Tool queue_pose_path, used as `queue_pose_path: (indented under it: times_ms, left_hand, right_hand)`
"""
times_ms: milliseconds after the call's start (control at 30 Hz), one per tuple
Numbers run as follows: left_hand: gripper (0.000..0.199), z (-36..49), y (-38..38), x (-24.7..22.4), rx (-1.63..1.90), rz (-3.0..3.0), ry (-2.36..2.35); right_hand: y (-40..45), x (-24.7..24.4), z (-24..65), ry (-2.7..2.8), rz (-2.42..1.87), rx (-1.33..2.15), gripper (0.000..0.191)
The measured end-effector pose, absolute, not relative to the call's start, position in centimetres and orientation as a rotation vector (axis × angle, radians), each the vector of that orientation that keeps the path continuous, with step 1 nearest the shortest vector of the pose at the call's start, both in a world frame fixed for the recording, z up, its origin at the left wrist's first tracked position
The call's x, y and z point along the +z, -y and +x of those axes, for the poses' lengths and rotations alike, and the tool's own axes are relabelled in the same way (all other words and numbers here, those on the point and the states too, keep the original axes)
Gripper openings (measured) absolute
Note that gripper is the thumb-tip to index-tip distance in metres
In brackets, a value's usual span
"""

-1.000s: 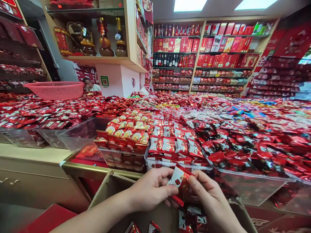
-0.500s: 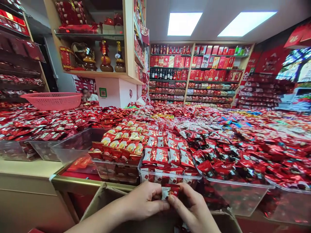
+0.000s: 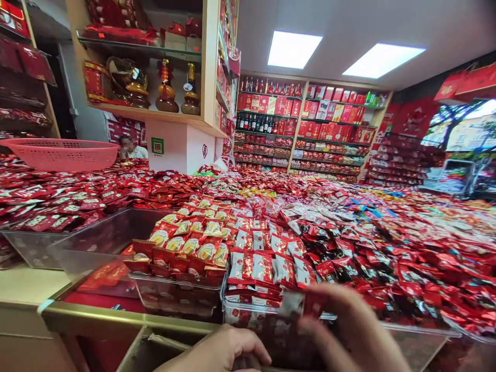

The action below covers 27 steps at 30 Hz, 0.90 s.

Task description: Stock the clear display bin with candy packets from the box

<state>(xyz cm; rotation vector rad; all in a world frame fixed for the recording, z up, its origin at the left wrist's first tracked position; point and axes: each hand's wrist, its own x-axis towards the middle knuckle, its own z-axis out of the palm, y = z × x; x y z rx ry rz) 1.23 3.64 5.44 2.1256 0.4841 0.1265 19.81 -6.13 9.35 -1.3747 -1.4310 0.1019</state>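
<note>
My right hand, smeared by motion, pinches a small red-and-white snack packet between thumb and fingers. It is above the front rim of a clear bin filled with upright red-and-white packets. My left hand is lower, at the bottom edge of the view, over an open cardboard box. Its fingers are curled inward, and whatever may be in them is hidden. The two hands are apart.
Left of that bin are red-and-gold packets in another clear bin. Dark red packets fill one to the right. A brass-coloured counter edge runs before the bins. A pink basket and a person are farther back.
My right hand has moved right and up toward the bin with the packet. The left hand has let go of it and dropped lower. The view has shifted slightly.
</note>
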Motion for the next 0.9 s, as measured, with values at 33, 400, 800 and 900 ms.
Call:
queue_pose_path:
  times_ms: [33,400,800,900]
  left_hand:
    - [0.03,1.2,-3.8,5.2,0.124,2.128,-0.478]
    - [0.031,1.0,-4.1,4.7,0.144,2.091,-0.42]
    - [0.027,1.2,-3.6,4.7,0.177,2.015,-0.541]
    - [0.027,1.2,-3.4,4.8,0.161,1.993,-0.552]
  right_hand:
    - [5.1,11.3,21.1,1.422,-1.403,0.05,0.029]
    - [-6.2,15.6,29.2,1.738,-2.241,0.178,0.042]
    - [-5.8,15.5,27.7,2.037,-2.325,-0.186,0.016]
    - [-3.5,15.9,26.1,1.969,-2.281,-0.326,0.019]
